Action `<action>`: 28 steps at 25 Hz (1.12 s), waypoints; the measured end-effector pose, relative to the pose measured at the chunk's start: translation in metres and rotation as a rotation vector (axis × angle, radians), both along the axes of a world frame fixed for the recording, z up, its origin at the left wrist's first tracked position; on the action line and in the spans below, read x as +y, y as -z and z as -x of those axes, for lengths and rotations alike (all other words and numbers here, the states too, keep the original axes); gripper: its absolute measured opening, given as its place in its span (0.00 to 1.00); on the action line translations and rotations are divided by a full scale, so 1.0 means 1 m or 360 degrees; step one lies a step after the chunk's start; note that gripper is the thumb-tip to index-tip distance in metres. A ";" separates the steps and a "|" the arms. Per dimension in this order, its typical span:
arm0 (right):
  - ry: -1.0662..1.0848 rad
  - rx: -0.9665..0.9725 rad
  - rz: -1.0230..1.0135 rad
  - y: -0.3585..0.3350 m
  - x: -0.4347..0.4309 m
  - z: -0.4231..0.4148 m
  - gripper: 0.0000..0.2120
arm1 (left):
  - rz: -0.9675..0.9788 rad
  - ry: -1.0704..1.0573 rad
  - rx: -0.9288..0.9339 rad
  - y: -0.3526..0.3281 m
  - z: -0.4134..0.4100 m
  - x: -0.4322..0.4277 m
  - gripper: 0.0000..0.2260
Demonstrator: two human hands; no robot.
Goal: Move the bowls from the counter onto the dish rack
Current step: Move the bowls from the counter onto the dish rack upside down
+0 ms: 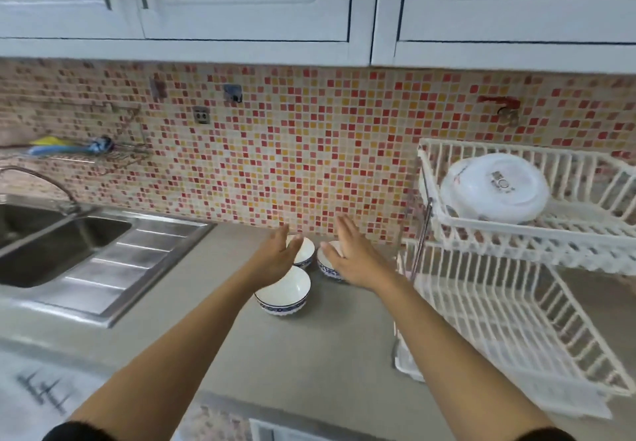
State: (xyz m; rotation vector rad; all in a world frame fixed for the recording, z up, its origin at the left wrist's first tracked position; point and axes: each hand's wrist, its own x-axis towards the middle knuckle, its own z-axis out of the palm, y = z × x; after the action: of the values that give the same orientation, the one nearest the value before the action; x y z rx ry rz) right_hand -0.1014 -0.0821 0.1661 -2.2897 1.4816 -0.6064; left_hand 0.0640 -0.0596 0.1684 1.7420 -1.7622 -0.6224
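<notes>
Three small white bowls with blue patterned bands stand upright on the grey counter [213, 303], grouped near the mosaic-tiled wall [292, 151]. The nearest bowl [283, 294] is fully visible; the back left bowl [304, 251] and the back right bowl [328, 265] are each partly covered by a hand.

The left hand [275, 258] is spread flat with fingers extended, over the back left bowl, gripping nothing. The right hand [354, 256] is likewise wide and flat, over the back right bowl, empty (contact with either rim cannot be confirmed owing to blur).

The white two-tier dish rack [499, 289] stands on the counter just to the right of the bowls. Its upper tier carries one large white bowl [495, 187], turned bottom-outward and tilted. No small bowl sits in the lower tier.

A steel sink [62, 241] with drainboard occupies the far left.
</notes>
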 end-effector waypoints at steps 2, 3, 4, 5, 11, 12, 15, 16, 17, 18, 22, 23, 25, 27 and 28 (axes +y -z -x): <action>0.0023 0.0050 -0.0171 0.037 -0.014 -0.017 0.32 | -0.0128 -0.0066 -0.0052 0.035 -0.019 -0.010 0.26; 0.0036 0.0073 -0.0245 0.055 -0.022 -0.025 0.33 | -0.0182 -0.0086 -0.0066 0.051 -0.026 -0.016 0.27; 0.0055 0.0103 -0.0300 0.072 -0.030 -0.030 0.33 | -0.0229 -0.0094 -0.0088 0.064 -0.031 -0.021 0.27; 0.0082 0.0132 -0.0332 0.087 -0.038 -0.035 0.33 | -0.0265 -0.0100 -0.0128 0.077 -0.034 -0.026 0.26; 0.0284 0.0136 -0.0517 0.165 -0.108 -0.069 0.36 | -0.0490 -0.0286 -0.0412 0.151 -0.055 -0.085 0.26; 0.0305 0.0103 -0.0570 0.175 -0.120 -0.074 0.36 | -0.0546 -0.0352 -0.0397 0.162 -0.060 -0.097 0.28; 0.0363 -0.0044 -0.0738 0.199 -0.147 -0.085 0.36 | -0.0701 -0.0500 -0.0370 0.186 -0.073 -0.129 0.31; 0.0395 -0.0049 -0.0795 0.208 -0.157 -0.086 0.35 | -0.0756 -0.0522 -0.0365 0.194 -0.075 -0.140 0.32; 0.0404 -0.0028 -0.0840 0.216 -0.164 -0.085 0.32 | -0.0815 -0.0546 -0.0362 0.201 -0.077 -0.148 0.32; 0.0407 -0.0019 -0.0913 0.224 -0.171 -0.085 0.28 | -0.0873 -0.0570 -0.0352 0.208 -0.078 -0.157 0.31; 0.0444 -0.0192 -0.0964 0.240 -0.181 -0.085 0.14 | -0.0840 -0.0777 -0.0238 0.230 -0.079 -0.172 0.19; 0.0433 -0.0235 -0.0952 0.240 -0.182 -0.085 0.13 | -0.0805 -0.0811 -0.0206 0.233 -0.078 -0.172 0.17; 0.0414 -0.0312 -0.0965 0.236 -0.180 -0.086 0.15 | -0.0767 -0.0832 -0.0155 0.234 -0.077 -0.170 0.16; 0.0392 -0.0350 -0.0953 0.232 -0.172 -0.084 0.16 | -0.0722 -0.0819 -0.0076 0.227 -0.075 -0.160 0.16; 0.0388 -0.0402 -0.0945 0.228 -0.165 -0.083 0.15 | -0.0660 -0.0810 -0.0037 0.220 -0.074 -0.153 0.17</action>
State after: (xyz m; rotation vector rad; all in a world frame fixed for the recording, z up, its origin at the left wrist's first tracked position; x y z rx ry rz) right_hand -0.0184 -0.2472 -0.0623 -1.5433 1.5643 -0.4225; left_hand 0.1379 -0.2123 -0.0517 2.3713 -1.1728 -0.7736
